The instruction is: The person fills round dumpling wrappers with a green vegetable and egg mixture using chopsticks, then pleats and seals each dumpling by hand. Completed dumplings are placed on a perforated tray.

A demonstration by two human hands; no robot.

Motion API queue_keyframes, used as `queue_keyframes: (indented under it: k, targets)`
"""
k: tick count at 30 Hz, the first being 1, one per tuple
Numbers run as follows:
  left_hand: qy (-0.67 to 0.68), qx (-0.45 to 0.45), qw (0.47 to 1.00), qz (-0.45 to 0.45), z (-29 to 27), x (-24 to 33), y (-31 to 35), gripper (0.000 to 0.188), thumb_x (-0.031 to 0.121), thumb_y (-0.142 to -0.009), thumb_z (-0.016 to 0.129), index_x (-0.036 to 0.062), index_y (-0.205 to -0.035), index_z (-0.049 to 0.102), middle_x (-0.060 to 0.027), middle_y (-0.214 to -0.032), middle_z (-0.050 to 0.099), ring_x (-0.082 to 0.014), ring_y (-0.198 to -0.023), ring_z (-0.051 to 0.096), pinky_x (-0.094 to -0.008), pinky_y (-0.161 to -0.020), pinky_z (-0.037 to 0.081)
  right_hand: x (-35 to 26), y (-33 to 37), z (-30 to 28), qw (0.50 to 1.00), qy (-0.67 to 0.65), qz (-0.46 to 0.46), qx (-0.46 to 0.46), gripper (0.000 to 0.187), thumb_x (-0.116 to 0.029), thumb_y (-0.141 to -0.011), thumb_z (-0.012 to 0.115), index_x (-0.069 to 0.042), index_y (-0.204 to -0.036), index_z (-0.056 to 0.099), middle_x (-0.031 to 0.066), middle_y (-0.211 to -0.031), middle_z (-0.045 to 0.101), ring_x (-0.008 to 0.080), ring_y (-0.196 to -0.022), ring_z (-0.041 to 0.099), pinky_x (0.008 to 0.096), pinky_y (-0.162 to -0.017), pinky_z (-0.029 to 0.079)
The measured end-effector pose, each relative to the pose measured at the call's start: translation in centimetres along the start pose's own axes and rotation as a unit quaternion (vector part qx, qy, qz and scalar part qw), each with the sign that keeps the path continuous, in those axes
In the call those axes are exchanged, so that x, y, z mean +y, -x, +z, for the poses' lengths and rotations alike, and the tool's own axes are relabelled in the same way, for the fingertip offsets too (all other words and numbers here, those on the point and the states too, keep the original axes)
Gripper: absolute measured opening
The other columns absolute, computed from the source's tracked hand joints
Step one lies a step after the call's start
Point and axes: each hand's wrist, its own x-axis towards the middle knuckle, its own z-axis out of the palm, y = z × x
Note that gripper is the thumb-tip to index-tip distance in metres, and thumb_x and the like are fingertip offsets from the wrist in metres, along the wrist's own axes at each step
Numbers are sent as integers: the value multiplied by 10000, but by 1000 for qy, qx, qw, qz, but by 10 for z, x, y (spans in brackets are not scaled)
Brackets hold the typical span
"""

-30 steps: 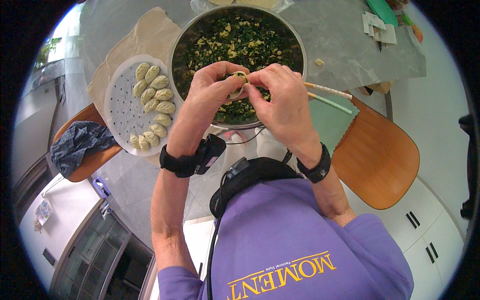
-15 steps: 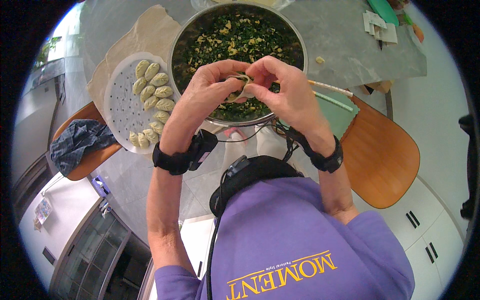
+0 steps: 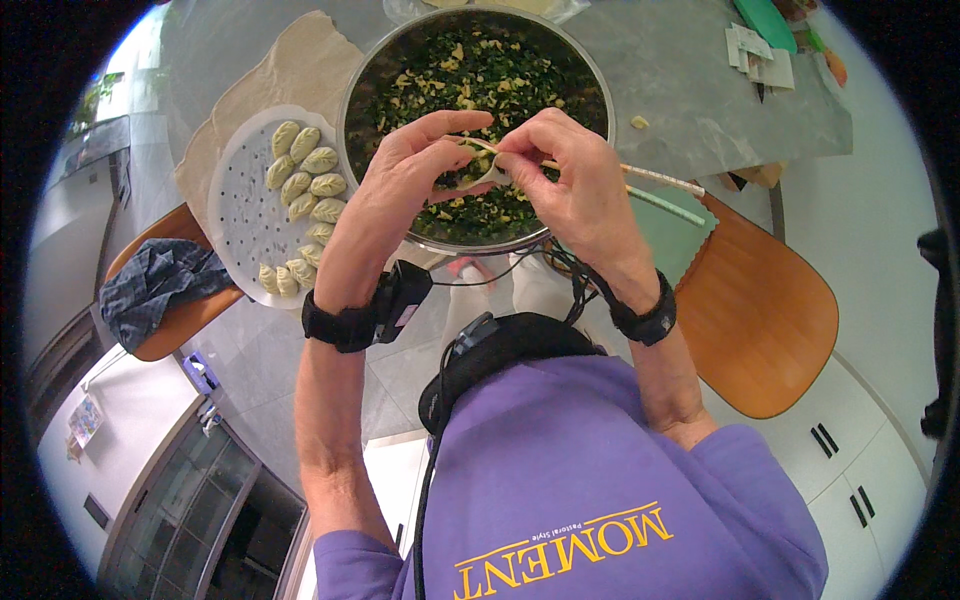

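Above a steel bowl (image 3: 352,95) of chopped green filling with yellow bits (image 3: 480,75), both my hands are on one dumpling (image 3: 482,178), partly folded, with filling showing inside its pale wrapper. My left hand (image 3: 415,170) cradles it from the left, the index finger stretched over the bowl. My right hand (image 3: 575,180) pinches the wrapper's right edge between thumb and index finger. To the left, several pleated dumplings (image 3: 296,187) lie in rows on a round, perforated white sheet (image 3: 245,215). Chopsticks (image 3: 662,180) rest at the bowl's right side, partly hidden by my right hand.
Under the white sheet lies a beige cloth (image 3: 290,75) on the grey table (image 3: 670,90). A small pale scrap (image 3: 639,122) sits right of the bowl, with paper packets (image 3: 760,55) farther right. Wooden chairs (image 3: 765,310) stand at both sides; a dark checked cloth (image 3: 160,290) hangs on the left one.
My left index finger has lifted and straightened away from the wrapper. The right fingers have shifted slightly along the wrapper's edge, and the dumpling's opening shows more.
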Motion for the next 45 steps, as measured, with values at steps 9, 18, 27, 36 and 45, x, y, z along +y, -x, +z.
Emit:
queue_keyframes:
  k: [9,18,27,36,45]
  targets:
    - [67,-25,997,29,1,-13,1,330,86,-932,565,10,-1253,585,-15,-945,644,-69,-906,633,-268,-896,549,1,3,8,999,27,-7,37,59,-68,-833,653,-20,-866,660,119,-821,612,302,-747,627,379,-646,498]
    - [119,7,993,25,-2,-15,-2,290,62,-925,566,-19,-1202,595,-68,-1038,654,-109,-917,652,-255,-871,560,-1,6,7,997,8,-42,63,150,-31,-774,699,-52,-916,654,97,-851,613,293,-789,618,374,-681,506]
    - [92,9,995,44,-4,-14,-3,277,37,-896,598,-47,-1160,603,-97,-1001,669,-133,-899,668,-262,-861,563,-4,3,15,994,71,-62,50,153,-45,-732,725,-63,-833,613,90,-852,575,289,-812,590,384,-672,485]
    - [124,41,990,52,-6,-15,-1,288,24,-893,584,-36,-1173,603,-107,-1020,667,-140,-919,664,-275,-865,566,-2,8,6,997,69,38,-8,135,6,-730,666,-47,-849,632,120,-866,586,299,-805,597,408,-681,484]
    - [127,35,990,50,-9,-13,3,280,26,-900,583,-39,-1172,599,-108,-1021,668,-141,-916,666,-268,-868,564,-4,7,8,997,60,28,34,185,-42,-761,706,-50,-946,693,100,-833,623,264,-736,630,353,-694,517]
